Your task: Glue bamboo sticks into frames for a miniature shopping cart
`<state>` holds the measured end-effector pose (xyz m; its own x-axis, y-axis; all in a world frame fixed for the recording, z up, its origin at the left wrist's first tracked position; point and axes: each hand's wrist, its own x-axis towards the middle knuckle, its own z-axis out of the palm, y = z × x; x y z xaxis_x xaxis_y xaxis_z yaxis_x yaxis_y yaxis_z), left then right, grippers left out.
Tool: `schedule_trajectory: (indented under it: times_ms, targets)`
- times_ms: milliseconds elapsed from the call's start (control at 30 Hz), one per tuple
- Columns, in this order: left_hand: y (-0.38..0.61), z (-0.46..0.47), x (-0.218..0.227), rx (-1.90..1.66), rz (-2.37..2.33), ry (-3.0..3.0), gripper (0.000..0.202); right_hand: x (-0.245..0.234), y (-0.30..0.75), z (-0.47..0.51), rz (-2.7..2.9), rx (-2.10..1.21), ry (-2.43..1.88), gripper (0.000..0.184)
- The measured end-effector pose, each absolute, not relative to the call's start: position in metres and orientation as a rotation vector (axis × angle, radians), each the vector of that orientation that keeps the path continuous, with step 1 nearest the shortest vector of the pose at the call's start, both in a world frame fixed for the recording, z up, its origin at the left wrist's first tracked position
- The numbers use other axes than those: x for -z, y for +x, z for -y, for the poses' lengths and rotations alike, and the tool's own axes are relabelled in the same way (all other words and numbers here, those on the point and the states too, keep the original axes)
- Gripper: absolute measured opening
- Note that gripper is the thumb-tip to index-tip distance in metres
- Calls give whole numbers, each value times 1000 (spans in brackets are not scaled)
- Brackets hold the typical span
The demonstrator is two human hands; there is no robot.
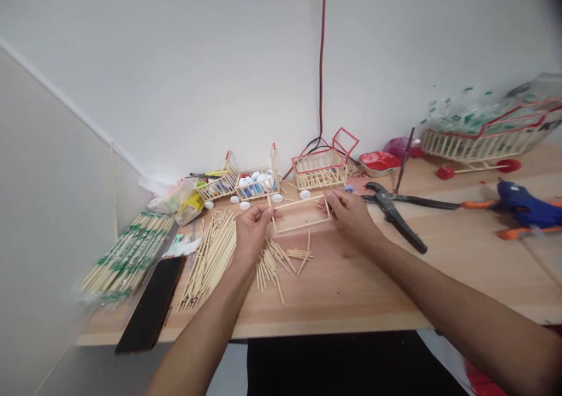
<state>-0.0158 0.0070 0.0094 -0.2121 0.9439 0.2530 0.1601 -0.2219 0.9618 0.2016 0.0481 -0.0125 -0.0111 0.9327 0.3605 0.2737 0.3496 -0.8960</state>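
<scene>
From the head view, your left hand (253, 226) and right hand (351, 214) pinch opposite ends of a rectangular stick frame (302, 225), fingertips closed on it, above the surface (333, 302). Uneven squeezing or twisting could loosen its corners. Behind the frame, a small cart (257, 198) holds blue and white objects (263, 181); right of the frame, a dish (377, 172) contains something red and a larger cart (474, 150) carries clear bottles (469, 114)
</scene>
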Motion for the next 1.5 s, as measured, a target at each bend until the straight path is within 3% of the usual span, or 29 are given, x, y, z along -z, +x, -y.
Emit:
schedule_trajectory:
  times_ms: [300, 633, 800, 1100, 1500]
  targets:
    - [-15, -9, -7, -1519, -1329, 1316, 23, 19, 199, -51, 1448, -928, -1118, 42]
    - [-12, -8, -6, -1331, -1109, 1198, 44, 12, 205, -55, 1218, -915, -1115, 44]
    - [-10, -5, -5, -1202, -1227, 1297, 35, 16, 208, -58, 1268, -777, -1137, 42]
    - [-14, -7, -4, -1308, -1319, 1303, 29, 12, 209, -52, 1511, -598, -1209, 52]
    - [-15, -7, -4, -1381, -1357, 1427, 25, 15, 205, -53, 1609, -620, -1276, 44]
